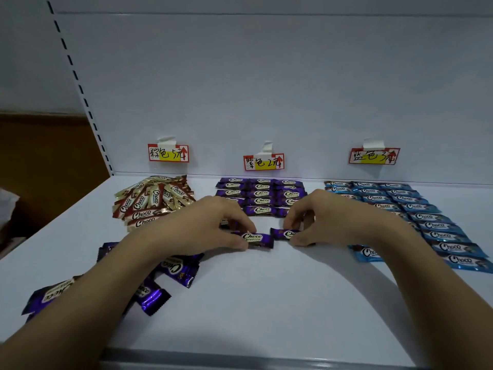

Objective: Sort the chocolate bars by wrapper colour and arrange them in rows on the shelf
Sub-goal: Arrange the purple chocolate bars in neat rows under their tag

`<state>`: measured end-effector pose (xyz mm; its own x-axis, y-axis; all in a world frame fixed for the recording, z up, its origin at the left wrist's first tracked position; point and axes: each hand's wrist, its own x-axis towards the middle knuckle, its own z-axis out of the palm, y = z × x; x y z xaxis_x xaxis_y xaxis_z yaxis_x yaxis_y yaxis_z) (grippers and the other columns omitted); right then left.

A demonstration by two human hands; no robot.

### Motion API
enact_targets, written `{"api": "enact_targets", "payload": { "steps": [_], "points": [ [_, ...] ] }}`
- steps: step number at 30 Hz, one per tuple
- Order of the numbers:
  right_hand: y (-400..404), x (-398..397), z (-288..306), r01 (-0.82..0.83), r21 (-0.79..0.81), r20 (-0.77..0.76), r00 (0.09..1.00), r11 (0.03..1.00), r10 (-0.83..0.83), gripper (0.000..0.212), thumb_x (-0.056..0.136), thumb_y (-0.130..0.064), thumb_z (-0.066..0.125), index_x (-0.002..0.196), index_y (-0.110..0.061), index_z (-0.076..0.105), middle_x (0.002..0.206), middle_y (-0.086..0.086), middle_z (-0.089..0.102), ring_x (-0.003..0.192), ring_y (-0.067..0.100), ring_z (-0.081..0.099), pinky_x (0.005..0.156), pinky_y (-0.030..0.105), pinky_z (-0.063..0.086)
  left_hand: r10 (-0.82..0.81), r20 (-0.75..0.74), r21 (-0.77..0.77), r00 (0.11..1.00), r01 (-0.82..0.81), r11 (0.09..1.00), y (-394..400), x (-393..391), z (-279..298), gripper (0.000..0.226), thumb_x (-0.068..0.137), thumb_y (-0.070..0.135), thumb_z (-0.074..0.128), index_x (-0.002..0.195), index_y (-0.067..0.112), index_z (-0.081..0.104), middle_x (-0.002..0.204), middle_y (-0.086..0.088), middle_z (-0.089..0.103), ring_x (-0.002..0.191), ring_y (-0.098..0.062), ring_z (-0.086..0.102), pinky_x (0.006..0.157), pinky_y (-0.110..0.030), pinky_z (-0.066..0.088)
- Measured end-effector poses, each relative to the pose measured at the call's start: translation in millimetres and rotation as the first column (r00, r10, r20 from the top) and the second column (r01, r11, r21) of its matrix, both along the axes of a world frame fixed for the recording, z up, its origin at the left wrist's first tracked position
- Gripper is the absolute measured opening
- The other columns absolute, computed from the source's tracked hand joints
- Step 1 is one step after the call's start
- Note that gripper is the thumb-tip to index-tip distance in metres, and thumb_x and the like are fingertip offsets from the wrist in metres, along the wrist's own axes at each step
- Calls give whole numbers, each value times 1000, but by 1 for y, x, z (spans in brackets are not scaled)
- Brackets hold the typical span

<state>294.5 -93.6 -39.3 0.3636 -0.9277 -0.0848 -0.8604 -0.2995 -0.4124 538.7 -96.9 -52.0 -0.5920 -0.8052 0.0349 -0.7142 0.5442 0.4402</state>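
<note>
My left hand [210,224] pinches a purple bar [257,239] lying flat on the white shelf [266,303]. Just to its right, my right hand [320,217] pinches a second purple bar [284,233]. Both bars sit in front of the purple rows [261,194] at the shelf's middle back. A loose heap of brown-and-gold bars [152,202] lies at the back left. Blue bars [416,212] run in rows down the right side. Several unsorted purple bars [176,268] lie scattered under my left forearm.
Three handwritten price tags are taped to the back wall: left tag [168,153], middle tag [263,162], right tag [374,155]. One blue bar [366,253] lies apart from its rows. The shelf's front edge [253,359] runs along the bottom.
</note>
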Motion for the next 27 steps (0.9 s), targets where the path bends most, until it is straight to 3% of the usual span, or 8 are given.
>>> {"api": "enact_targets", "payload": {
  "steps": [3, 9, 18, 22, 27],
  "points": [
    [-1, -8, 1, 31, -29, 57, 998, 999, -29, 17, 80, -28, 77, 95, -30, 73, 79, -17, 62, 67, -5, 57, 54, 7, 41, 49, -10, -93, 999, -50, 994, -4, -4, 5, 26, 83, 35, 72, 109, 38, 67, 106, 21, 56, 98, 4, 50, 80, -14, 39],
    [-7, -21, 1, 134, -139, 115, 986, 981, -118, 19, 80, -24, 75, 99, -24, 72, 77, -17, 59, 62, 1, 53, 50, 8, 38, 49, 110, -178, 993, -29, 984, -17, -31, 9, 31, 86, 28, 70, 117, 25, 64, 111, 11, 55, 99, -4, 47, 77, -11, 33],
    [-9, -17, -6, 48, -107, 58, 997, 993, -42, 23, 81, -25, 75, 103, -27, 72, 85, -21, 58, 75, 1, 55, 60, 11, 39, 64, 96, -144, 993, -50, 988, -23, -31, 3, 36, 83, 33, 73, 118, 26, 66, 109, 13, 55, 102, -6, 50, 79, -13, 37],
    [-8, -14, -7, 26, -104, 26, 999, 994, -24, 25, 83, -27, 74, 107, -31, 69, 89, -24, 51, 81, 0, 52, 62, 12, 38, 89, 77, -107, 993, -81, 991, -24, -10, 11, 34, 79, 31, 78, 111, 31, 67, 104, 19, 57, 92, 2, 50, 69, -3, 36],
    [-10, -13, -9, 4, -114, 25, 1000, 993, -2, 22, 83, -32, 74, 104, -38, 69, 109, -11, 56, 94, 7, 53, 66, 15, 41, 115, 112, -75, 987, -107, 991, -26, 8, 5, 29, 80, 33, 76, 108, 33, 69, 100, 23, 59, 95, 2, 55, 74, -10, 43]
  ]
}}
